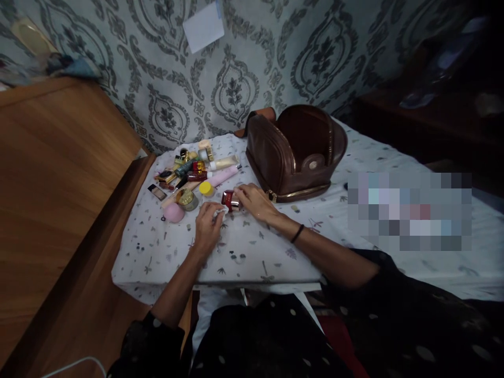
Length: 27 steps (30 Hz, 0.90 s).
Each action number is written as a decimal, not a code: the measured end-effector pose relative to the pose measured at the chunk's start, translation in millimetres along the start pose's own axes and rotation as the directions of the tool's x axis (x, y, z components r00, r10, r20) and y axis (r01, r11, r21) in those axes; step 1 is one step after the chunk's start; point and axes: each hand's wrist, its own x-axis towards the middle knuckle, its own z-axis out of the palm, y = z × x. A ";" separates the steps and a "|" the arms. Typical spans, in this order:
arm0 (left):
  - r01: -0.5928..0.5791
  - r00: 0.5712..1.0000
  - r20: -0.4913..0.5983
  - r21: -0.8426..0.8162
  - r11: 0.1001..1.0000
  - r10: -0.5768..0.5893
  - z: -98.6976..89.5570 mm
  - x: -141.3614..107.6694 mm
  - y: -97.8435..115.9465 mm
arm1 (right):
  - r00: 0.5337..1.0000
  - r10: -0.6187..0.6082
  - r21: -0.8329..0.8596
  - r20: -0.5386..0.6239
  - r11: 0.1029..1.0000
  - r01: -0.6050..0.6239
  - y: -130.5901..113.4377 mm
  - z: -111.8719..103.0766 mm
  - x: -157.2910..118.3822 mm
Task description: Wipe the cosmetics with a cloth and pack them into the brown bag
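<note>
Between two hands (208, 223) (256, 202), one bottle (227, 200)

Bag (268, 157) smooth, leather-like, faintly glossy — bottle (227, 200) glossy, its cap (235, 202) metallic-looking — sheet (157, 257) matt cloth, panel (66, 152) smooth wood

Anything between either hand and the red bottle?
Right hand: nothing visible; it's at the shiny cap of the red bottle. Left hand: only the crumpled white piece it holds, beside the bottle; can't tell if they touch.
</note>
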 end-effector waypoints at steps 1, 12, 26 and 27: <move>0.004 1.000 0.001 -0.006 1.000 -0.004 0.2 0.5 0.1 | 0.999 -0.030 -0.014 -0.017 0.999 0.030 0.3 1.1 -0.5; 0.000 0.999 -0.035 -0.012 1.000 -0.001 1.1 2.5 -0.6 | 0.982 -0.191 0.008 -0.004 0.982 0.191 7.7 8.0 -2.0; -0.143 0.985 -0.089 0.045 0.989 0.146 1.3 -1.6 3.5 | 0.969 0.089 0.730 0.230 0.643 -0.232 6.5 20.0 0.0; -0.136 0.985 -0.104 0.037 0.990 0.140 0.8 -1.4 3.9 | 0.965 0.078 0.750 0.252 0.614 -0.246 5.6 19.6 -0.4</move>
